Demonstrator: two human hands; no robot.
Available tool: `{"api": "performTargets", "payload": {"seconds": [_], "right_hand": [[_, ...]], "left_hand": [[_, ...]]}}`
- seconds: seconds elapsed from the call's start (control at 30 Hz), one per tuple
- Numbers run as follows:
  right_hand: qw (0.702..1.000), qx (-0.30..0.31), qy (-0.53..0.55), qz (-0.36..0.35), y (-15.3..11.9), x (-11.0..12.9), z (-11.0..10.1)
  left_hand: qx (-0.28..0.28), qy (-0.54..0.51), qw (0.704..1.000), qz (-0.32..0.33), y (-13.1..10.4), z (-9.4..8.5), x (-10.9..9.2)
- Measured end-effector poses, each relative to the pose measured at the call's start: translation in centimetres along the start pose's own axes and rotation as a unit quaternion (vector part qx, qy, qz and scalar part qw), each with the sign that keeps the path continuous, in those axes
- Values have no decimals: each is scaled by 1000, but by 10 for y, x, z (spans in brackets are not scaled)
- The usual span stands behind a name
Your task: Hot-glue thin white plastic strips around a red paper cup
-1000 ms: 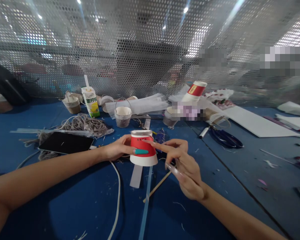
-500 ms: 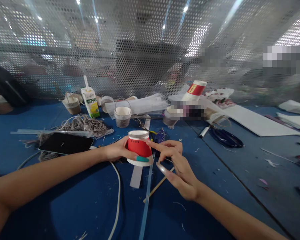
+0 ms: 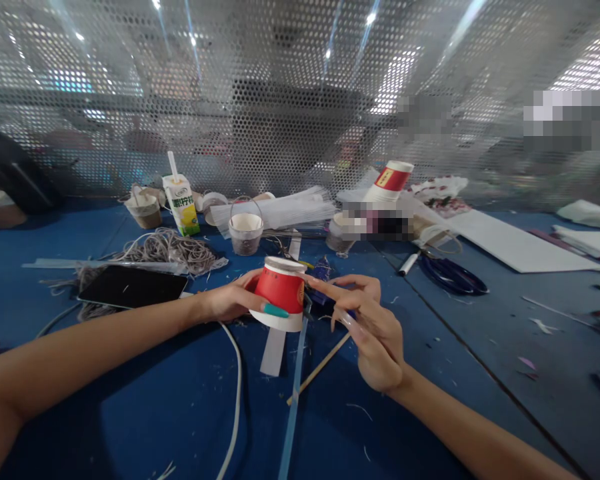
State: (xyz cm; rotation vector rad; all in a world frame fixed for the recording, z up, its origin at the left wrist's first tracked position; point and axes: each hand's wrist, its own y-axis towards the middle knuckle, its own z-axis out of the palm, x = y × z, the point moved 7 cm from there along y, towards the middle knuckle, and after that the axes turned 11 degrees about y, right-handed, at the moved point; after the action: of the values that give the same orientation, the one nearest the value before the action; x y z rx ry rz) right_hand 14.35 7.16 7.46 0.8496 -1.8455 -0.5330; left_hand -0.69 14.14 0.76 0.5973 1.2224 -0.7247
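My left hand (image 3: 235, 297) is closed around a red and white paper cup (image 3: 281, 290), which sits upside down and slightly tilted in its grip. The thumb, with a long teal nail, presses across the cup's front. To the right, my right hand (image 3: 373, 327) holds nothing that I can see. Its index finger reaches toward the cup's right side, the tip close to it; whether they touch I cannot tell. The other fingers are bent and apart. Behind this hand lies a dark blue crumpled item (image 3: 323, 270), partly hidden.
Near the cup lie a white paper strip (image 3: 273, 353), a clear strip (image 3: 291, 427), a wooden stick (image 3: 325, 370) and a white cable (image 3: 237, 400). Leftward are a phone (image 3: 133, 287), tangled grey cord (image 3: 163, 250) and a drink carton (image 3: 181, 203). A small handled bucket (image 3: 245, 233) stands behind.
The cup has turned in my left hand, bringing a yellow mark into view on its right side. My right hand has shifted a little to the right, away from the cup.
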Motion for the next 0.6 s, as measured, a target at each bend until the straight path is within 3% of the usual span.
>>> {"api": "performTargets", "payload": {"seconds": [0.2,0.3,0.37,0.5,0.6], "right_hand": [[989,-145,16,-30,-4,2,-15],[982,-175,50,-50,-4,4,-19],[989,-126,50,-66,-1,10,-14],[997,54,-4,-47,4,18,9],[995,90,-25,-29,4,17,15]], "left_hand": [[50,-50,997,20,2,6,-3],[63,-66,996,22,3,7,-4],[67,-71,995,21,4,8,-4],[58,-73,995,22,4,8,-4],[44,-76,996,29,4,6,-4]]}}
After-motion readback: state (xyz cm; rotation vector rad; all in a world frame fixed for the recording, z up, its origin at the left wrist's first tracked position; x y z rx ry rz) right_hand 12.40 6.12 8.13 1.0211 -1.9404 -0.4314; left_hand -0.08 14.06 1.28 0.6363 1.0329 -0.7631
